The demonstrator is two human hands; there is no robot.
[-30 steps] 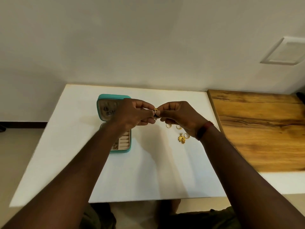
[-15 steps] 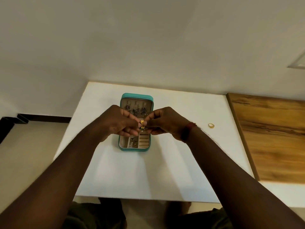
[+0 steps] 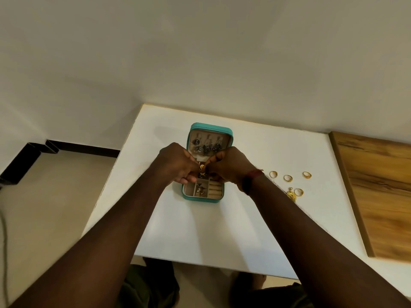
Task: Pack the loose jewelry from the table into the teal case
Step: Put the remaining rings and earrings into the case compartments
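The teal case [image 3: 210, 127] lies open on the white table [image 3: 200, 230], dark earrings hanging in its lid. Over its middle, my left hand [image 3: 178, 163] and my right hand [image 3: 229, 164] meet and together pinch a small gold earring [image 3: 202, 168] with a dark dangling part. The case's front compartments show, one holding small gold pieces. To the right of my right wrist lie loose gold rings [image 3: 273, 174] [image 3: 288, 178] [image 3: 306, 174] [image 3: 298, 192] and a round gold pendant [image 3: 291, 194].
A wooden board [image 3: 382, 192] covers the table's right side. A pale wall rises behind the table. The floor and a dark skirting [image 3: 29, 156] show at the left. My knees are under the near edge.
Both hands carried the gold earring from right of the case to above its middle. The view swung, so the loose rings show again at the right.
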